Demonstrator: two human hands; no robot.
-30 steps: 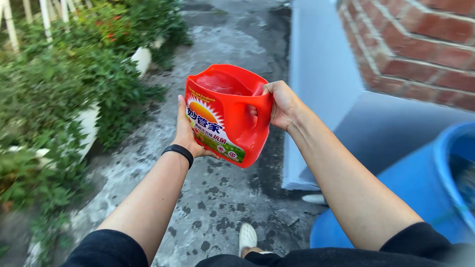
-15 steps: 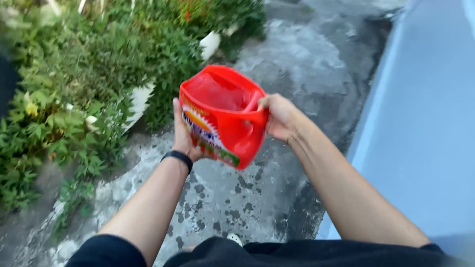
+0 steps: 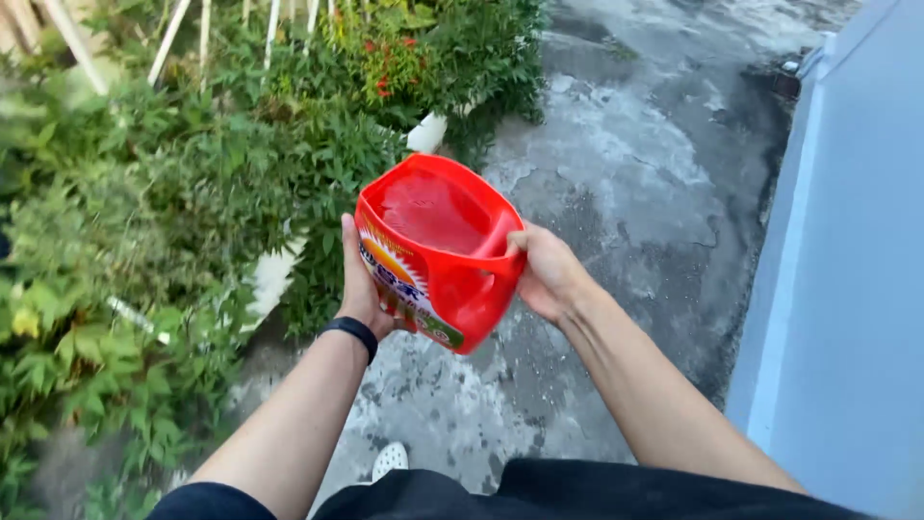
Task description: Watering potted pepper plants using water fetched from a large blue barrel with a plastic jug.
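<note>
Left palm: hidden behind red jug.
Right fingertips: tucked out of sight inside jug handle.
White shoe: partly covered by dark clothing.
Grey wall: cut off at right edge.

Black sleeves pushed up, black wristband, white shoe

A single camera sits on the person's head and looks steeply down and forward along both outstretched forearms. It is close: the left hand and right hand, with the cut-open red detergent jug between them, fill the middle of the frame. Past them the view reaches the wet concrete path, the green shrubs along the left edge and a grey wall along the right edge. No second view overlaps it.
</note>
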